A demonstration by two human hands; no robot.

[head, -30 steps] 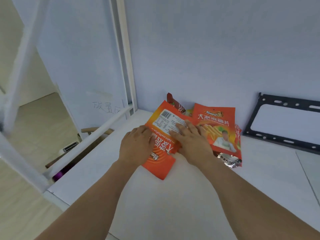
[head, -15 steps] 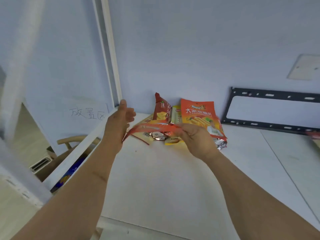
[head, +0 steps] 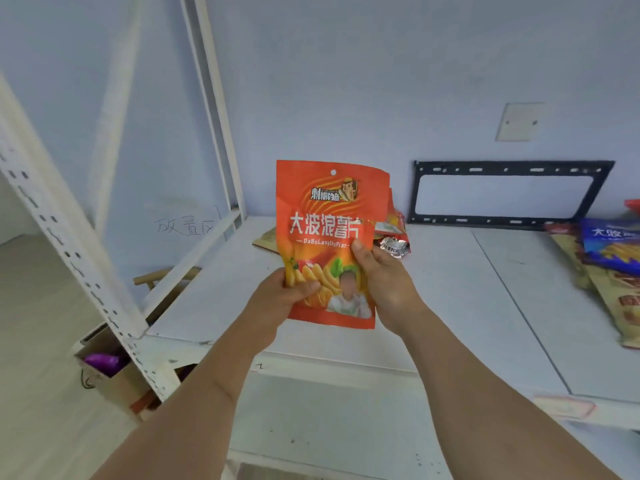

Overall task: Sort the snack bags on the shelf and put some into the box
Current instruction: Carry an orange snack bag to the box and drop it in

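An orange snack bag with white lettering stands upright in the air above the white shelf, its printed front facing me. My left hand grips its lower left edge, thumb on the front. My right hand pinches its right edge at mid height. Behind the bag a small pile of snack bags lies on the shelf near the wall, mostly hidden. A cardboard box sits on the floor at the lower left, with a purple bag inside.
More snack bags, blue and tan, lie at the shelf's right end. A black metal bracket leans against the back wall. White perforated shelf posts stand at the left. A lower shelf board lies beneath.
Both hands have lifted the orange bag off the pile and turned it from flat to upright, front toward me. The view has pulled back, showing the box and right-hand bags.
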